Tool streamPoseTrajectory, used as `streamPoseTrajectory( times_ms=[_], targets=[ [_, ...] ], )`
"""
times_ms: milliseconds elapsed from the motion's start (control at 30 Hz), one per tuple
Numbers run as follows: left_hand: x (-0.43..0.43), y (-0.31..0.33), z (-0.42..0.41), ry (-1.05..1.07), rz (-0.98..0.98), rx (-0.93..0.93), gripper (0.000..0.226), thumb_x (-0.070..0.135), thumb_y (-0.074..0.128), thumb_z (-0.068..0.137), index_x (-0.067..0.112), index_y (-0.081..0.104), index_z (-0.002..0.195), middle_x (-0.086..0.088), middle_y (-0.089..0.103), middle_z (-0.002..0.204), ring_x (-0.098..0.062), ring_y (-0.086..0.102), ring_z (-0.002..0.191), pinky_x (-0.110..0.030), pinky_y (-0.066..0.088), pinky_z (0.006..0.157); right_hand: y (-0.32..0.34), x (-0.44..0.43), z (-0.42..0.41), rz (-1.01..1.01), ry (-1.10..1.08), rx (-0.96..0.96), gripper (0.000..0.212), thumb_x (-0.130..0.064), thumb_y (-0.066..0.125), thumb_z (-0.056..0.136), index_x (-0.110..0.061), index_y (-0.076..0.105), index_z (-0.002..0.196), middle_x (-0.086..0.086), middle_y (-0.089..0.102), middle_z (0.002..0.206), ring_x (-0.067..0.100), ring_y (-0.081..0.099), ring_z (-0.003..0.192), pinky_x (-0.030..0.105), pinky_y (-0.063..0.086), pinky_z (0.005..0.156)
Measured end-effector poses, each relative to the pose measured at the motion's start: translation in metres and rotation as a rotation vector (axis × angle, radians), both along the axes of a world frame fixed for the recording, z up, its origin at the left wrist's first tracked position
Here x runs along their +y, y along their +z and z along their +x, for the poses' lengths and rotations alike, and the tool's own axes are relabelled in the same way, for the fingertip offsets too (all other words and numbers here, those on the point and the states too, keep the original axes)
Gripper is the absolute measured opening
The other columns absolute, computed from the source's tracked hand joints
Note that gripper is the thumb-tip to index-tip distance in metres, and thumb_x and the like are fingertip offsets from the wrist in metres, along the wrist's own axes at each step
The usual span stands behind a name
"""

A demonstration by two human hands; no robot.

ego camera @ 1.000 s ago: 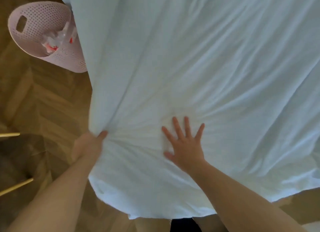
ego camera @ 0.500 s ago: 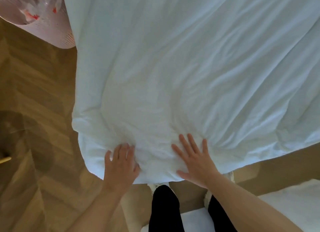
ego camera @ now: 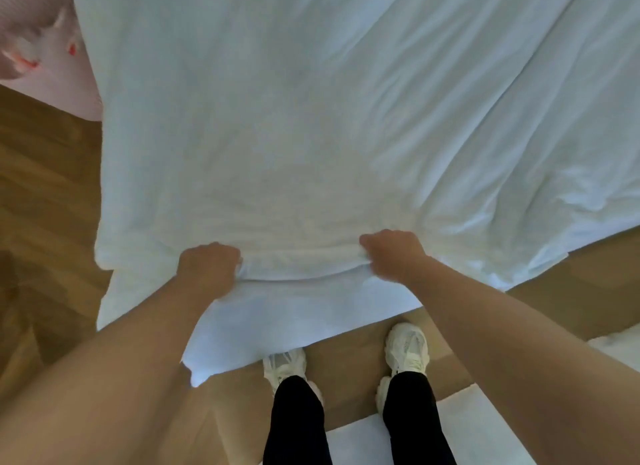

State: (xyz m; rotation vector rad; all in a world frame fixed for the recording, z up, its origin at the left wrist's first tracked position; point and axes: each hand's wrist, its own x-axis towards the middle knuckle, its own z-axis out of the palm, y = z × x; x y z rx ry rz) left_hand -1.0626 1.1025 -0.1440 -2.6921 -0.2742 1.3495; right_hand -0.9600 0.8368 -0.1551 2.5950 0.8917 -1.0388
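Observation:
A large white sheet [ego camera: 311,118] covers the bed and fills most of the view, its near edge hanging over toward the floor. My left hand [ego camera: 207,268] grips a bunched fold of the sheet near the bed's front edge, fingers curled into the cloth. My right hand [ego camera: 394,256] grips the same fold a little to the right, fingers curled under. Between the two hands the fold runs as a taut ridge.
A pink perforated basket [ego camera: 45,59] with white and red items stands on the wooden floor [ego camera: 45,204] at the upper left. My feet in white shoes [ego camera: 407,348] stand close to the bed. A white cloth [ego camera: 485,430] lies on the floor at the lower right.
Both hands went from lying flat with spread fingers on the sheet to gripping a fold of it. The view has tilted down, showing my legs and shoes.

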Motion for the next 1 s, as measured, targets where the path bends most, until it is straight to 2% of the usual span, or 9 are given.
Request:
streamPoseTrajectory(
  times_ms=[133, 267, 367, 433, 533, 700, 767, 867, 1000],
  targets=[
    [0.026, 0.064, 0.103, -0.124, 0.410, -0.220, 0.026, 0.020, 0.054, 0.091, 0.023, 0.063, 0.115, -0.001, 0.054, 0.107, -0.021, 0.055, 0.106, -0.030, 0.039, 0.082, 0.060, 0.031, 0.100, 0.030, -0.021, -0.402, 0.021, -0.031, 0.055, 0.093, -0.019, 0.068, 0.104, 0.003, 0.058, 0.094, 0.025, 0.060, 0.098, 0.032, 0.036, 0.073],
    [0.040, 0.111, 0.184, 0.216, 0.301, -0.553, 0.021, 0.006, 0.048, 0.093, 0.009, 0.062, 0.108, -0.013, 0.064, 0.102, -0.032, 0.062, 0.099, -0.033, 0.040, 0.073, 0.097, 0.051, 0.167, 0.153, -0.402, -0.456, 0.017, -0.006, 0.053, 0.089, -0.015, 0.062, 0.100, -0.001, 0.046, 0.069, 0.027, 0.059, 0.079, 0.029, 0.036, 0.063],
    [0.043, 0.109, 0.222, 0.376, 0.090, -0.669, 0.046, 0.014, 0.042, 0.098, 0.009, 0.035, 0.142, -0.025, 0.048, 0.135, -0.040, 0.045, 0.126, -0.047, 0.038, 0.098, 0.096, 0.061, 0.202, 0.364, -0.552, -0.360, 0.039, -0.005, 0.046, 0.093, -0.014, 0.046, 0.131, 0.013, 0.058, 0.105, 0.039, 0.056, 0.108, 0.039, 0.043, 0.080],
    [0.039, 0.086, 0.229, 0.181, 0.080, -0.511, 0.077, 0.031, 0.042, 0.099, 0.013, -0.010, 0.153, -0.019, 0.004, 0.160, -0.038, 0.008, 0.147, -0.057, 0.014, 0.115, 0.084, 0.061, 0.209, 0.244, -0.355, -0.242, 0.074, -0.028, 0.052, 0.098, -0.024, 0.005, 0.155, 0.020, 0.021, 0.156, 0.044, 0.020, 0.143, 0.058, 0.026, 0.109],
    [0.028, 0.027, 0.196, -0.142, 0.105, -0.337, 0.109, 0.058, 0.052, 0.088, 0.017, -0.030, 0.147, -0.016, -0.019, 0.159, -0.039, -0.010, 0.147, -0.065, 0.007, 0.114, 0.036, 0.043, 0.176, 0.084, -0.117, -0.161, 0.113, -0.055, 0.064, 0.084, -0.033, -0.026, 0.149, 0.011, -0.022, 0.160, 0.042, -0.013, 0.147, 0.072, 0.005, 0.108],
    [0.006, -0.066, 0.149, -0.156, 0.180, -0.230, 0.104, 0.039, 0.059, 0.091, 0.016, -0.023, 0.150, -0.023, -0.015, 0.158, -0.043, 0.004, 0.146, -0.065, 0.027, 0.107, -0.059, 0.023, 0.129, -0.071, -0.066, -0.197, 0.118, -0.048, 0.070, 0.081, -0.030, -0.024, 0.150, 0.018, -0.019, 0.160, 0.042, -0.007, 0.148, 0.077, 0.006, 0.106],
    [0.007, -0.091, 0.161, -0.199, 0.158, -0.367, 0.066, 0.015, 0.041, 0.096, 0.011, 0.012, 0.155, -0.032, 0.017, 0.154, -0.050, 0.034, 0.135, -0.067, 0.044, 0.089, -0.084, 0.029, 0.138, -0.064, -0.086, -0.275, 0.104, -0.034, 0.065, 0.088, -0.030, -0.015, 0.153, 0.019, -0.006, 0.161, 0.041, 0.005, 0.147, 0.075, 0.014, 0.105],
    [0.014, -0.107, 0.175, -0.231, 0.124, -0.365, 0.045, 0.000, 0.040, 0.086, -0.002, 0.059, 0.126, -0.037, 0.060, 0.112, -0.051, 0.064, 0.080, -0.051, 0.051, 0.050, -0.103, 0.032, 0.152, 0.016, -0.084, -0.346, 0.072, -0.012, 0.051, 0.092, -0.030, 0.015, 0.152, 0.020, 0.028, 0.152, 0.041, 0.036, 0.133, 0.061, 0.034, 0.102],
    [0.017, -0.086, 0.178, -0.275, 0.064, -0.491, 0.038, 0.014, 0.052, 0.095, 0.003, 0.051, 0.131, -0.022, 0.063, 0.106, -0.041, 0.066, 0.083, -0.039, 0.044, 0.062, -0.086, 0.022, 0.159, 0.142, -0.034, -0.331, 0.050, 0.000, 0.048, 0.089, -0.024, 0.050, 0.134, 0.008, 0.062, 0.109, 0.034, 0.064, 0.094, 0.037, 0.044, 0.070]
  ],
)
